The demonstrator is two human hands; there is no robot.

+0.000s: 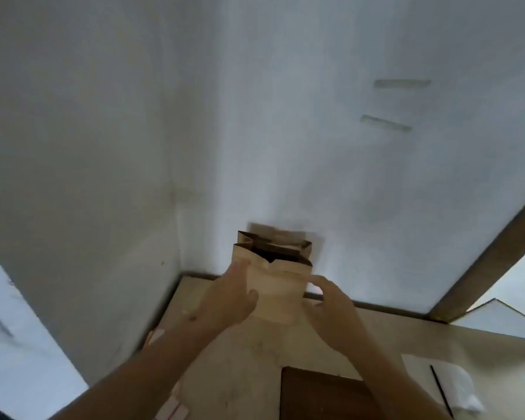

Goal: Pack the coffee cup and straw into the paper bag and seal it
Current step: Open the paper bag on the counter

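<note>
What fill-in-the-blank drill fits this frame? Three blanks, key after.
1. The paper bag stands upright with its top ____.
2. The left hand holds the bag's ____ side.
3. The thin black straw lies on a ____ napkin.
Missing: open; left; white

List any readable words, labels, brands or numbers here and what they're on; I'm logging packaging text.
None can be read.
Paper bag: plain brown, no print visible.
Pink-and-white slips at the table's left edge: too blurred to tell.
Wall: two faint marks, no letters.
</note>
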